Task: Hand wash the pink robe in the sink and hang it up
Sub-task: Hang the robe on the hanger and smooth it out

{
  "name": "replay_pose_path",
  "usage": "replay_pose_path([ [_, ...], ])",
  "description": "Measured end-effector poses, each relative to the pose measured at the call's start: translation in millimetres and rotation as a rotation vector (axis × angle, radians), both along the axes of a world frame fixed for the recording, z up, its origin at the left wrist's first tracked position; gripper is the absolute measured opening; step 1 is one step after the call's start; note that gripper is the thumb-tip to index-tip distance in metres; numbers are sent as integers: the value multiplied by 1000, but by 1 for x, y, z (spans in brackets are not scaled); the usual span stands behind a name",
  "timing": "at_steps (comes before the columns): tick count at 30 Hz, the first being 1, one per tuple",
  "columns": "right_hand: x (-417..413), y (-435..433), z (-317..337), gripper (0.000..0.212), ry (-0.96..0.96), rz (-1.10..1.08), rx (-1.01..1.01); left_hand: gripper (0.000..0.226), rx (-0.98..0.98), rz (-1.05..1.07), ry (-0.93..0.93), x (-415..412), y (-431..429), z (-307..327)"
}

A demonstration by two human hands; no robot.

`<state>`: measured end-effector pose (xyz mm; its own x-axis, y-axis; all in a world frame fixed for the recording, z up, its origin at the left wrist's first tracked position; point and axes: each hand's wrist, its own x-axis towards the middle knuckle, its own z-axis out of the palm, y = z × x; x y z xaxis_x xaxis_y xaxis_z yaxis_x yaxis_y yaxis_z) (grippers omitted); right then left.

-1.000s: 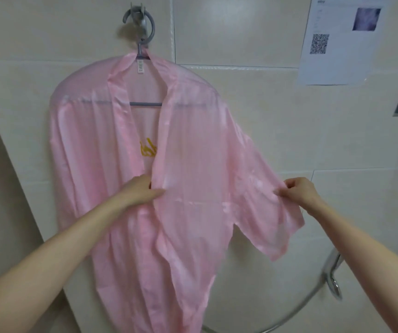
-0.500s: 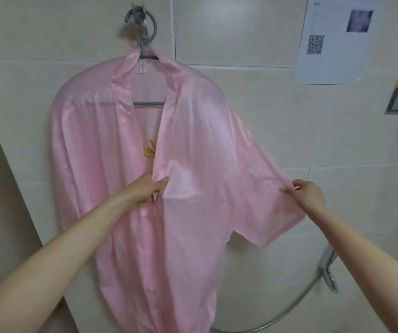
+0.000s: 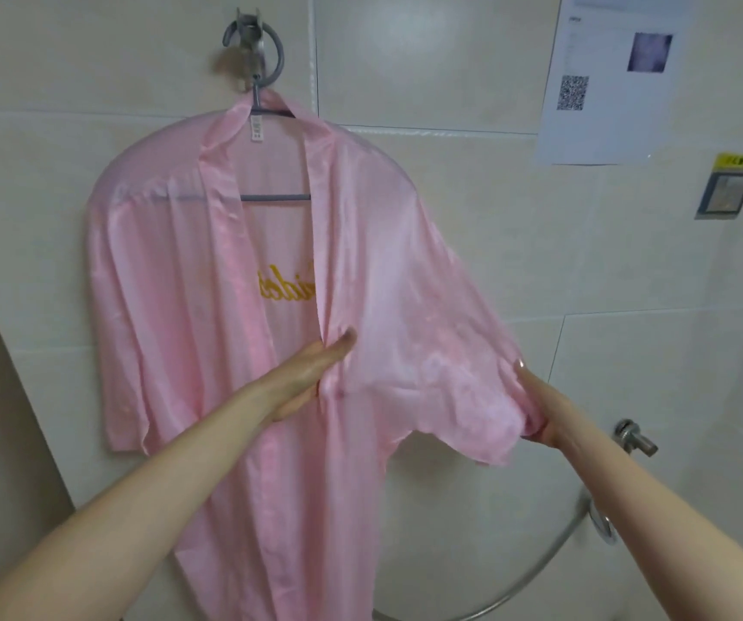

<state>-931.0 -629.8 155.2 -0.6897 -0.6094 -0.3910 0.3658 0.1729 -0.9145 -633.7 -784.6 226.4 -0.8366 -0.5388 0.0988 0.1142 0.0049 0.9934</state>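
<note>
fingers of left hand are laid straight on shiny pink satin robe; its 3 o'clock sleeve is pinched by right hand.

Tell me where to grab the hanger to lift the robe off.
Grip the grey hanger at its bare neck just above the robe collar, coming from the front; fabric drapes both shoulders, and its loop sits over the wall hook.
</note>
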Motion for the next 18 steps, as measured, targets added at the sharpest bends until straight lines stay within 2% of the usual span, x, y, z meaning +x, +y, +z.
replay_pose_path([
  [2,-1,6,-1,73,145,-41,110,59,-117,-11,-42,-3,0,-2],
  [3,0,10,0,69,200,-63,138,58,-158,-14,-71,-4,-1,-2],
  [5,-2,16,-1,62,214,-58,136,54,-177,-19,-111,-8,-2,-1],
  [7,-5,23,-4,52,177,-18,55,60,-132,-2,-124,-13,-3,2],
  [9,-8,26,-7,37,110,23,-120,65,-117,-3,-135,-19,-2,3],
  [11,-6,30,-7,30,-24,42,-312,59,-50,-25,-137,-25,-1,3],
  [12,-5,31,-8,34,-121,55,-416,49,23,-46,-108,-28,3,3],
  [14,0,33,-6,58,-296,116,-574,40,155,-76,-45,-34,7,0],
  [16,1,35,-4,55,-382,178,-632,64,149,-97,-24,-38,10,-3],
  [18,-1,36,-8,52,-384,227,-679,85,69,-114,-50,-40,12,-1],
])
